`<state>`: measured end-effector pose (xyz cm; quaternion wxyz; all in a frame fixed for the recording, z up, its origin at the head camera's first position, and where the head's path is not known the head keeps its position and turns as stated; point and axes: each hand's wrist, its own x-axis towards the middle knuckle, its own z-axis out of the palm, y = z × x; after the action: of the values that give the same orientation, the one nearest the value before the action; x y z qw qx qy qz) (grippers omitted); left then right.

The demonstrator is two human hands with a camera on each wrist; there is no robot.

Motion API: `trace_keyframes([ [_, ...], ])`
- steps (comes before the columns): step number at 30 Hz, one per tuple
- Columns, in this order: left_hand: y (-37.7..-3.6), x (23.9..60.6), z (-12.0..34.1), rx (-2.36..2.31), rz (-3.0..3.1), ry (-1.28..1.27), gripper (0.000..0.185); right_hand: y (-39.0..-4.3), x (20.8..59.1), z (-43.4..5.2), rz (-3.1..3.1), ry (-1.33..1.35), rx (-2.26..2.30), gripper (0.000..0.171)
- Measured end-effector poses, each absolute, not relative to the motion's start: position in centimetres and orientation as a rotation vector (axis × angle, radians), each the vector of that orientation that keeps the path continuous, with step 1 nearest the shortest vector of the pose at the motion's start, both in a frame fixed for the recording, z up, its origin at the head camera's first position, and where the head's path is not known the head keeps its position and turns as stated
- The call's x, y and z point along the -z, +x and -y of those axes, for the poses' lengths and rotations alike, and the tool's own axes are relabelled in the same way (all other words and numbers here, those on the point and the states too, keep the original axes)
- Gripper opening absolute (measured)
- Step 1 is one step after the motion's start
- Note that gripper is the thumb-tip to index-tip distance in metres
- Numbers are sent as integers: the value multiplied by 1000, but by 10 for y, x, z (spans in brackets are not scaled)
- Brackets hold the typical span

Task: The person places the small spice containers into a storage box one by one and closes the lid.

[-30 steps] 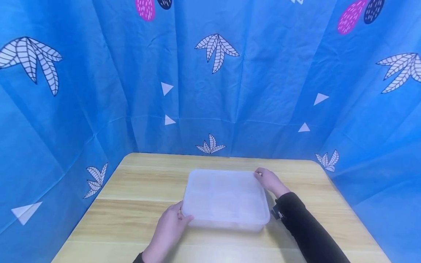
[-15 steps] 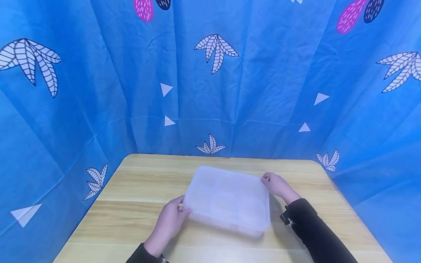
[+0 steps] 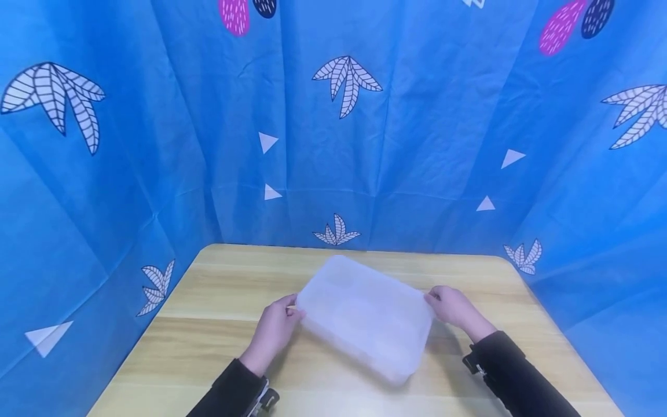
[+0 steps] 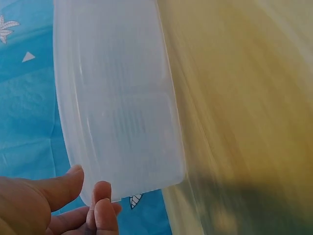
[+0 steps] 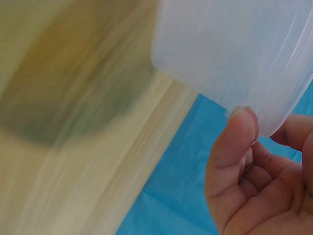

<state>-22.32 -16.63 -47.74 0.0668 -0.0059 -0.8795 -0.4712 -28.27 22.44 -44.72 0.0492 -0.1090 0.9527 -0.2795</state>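
At the far left hangs a blue cloth backdrop [image 3: 104,191], creased and matte, printed with white veined leaves, small white triangles and pink and dark ovals; it wraps around three sides of the scene. In front of it stands a wooden table [image 3: 208,347] with a pale, streaky grain and rounded corners. A black sleeve [image 3: 229,394] leads up to the left hand [image 3: 273,330], whose thumb and fingers pinch the left corner of a translucent plastic container [image 3: 365,315]. The left wrist view shows the thumb above the thin rim and the fingertips curled beneath it. The container is a shallow, frosted, rounded rectangle with faint moulded ribs and a raised panel; it sits over the middle of the table, turned at a slant, and appears lifted and tilted, though the blur makes that hard to confirm. On the right, the right hand [image 3: 453,307] pinches the opposite rim, its thumb pressed on the edge and the fingers curled under, as the right wrist view shows. A second black sleeve [image 3: 516,376] follows.
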Motion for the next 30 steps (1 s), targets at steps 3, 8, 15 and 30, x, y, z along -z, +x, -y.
trace_keyframes([
  [3, -230, 478, 164, 1410, 2661, 2, 46, -276, 448, -226, -2903, -337, 865, 25],
  [8, -241, 479, 158, 1389, 2651, -7, 43, -265, 450, -227, -2899, -313, 905, 23],
  [15, -250, 482, 146, 1337, 2632, -53, 52, -244, 456, -225, -2927, -235, 951, 25],
  [30, -279, 476, 137, 1351, 2714, -68, 57, -209, 454, -215, -2839, -57, 1076, 22],
])
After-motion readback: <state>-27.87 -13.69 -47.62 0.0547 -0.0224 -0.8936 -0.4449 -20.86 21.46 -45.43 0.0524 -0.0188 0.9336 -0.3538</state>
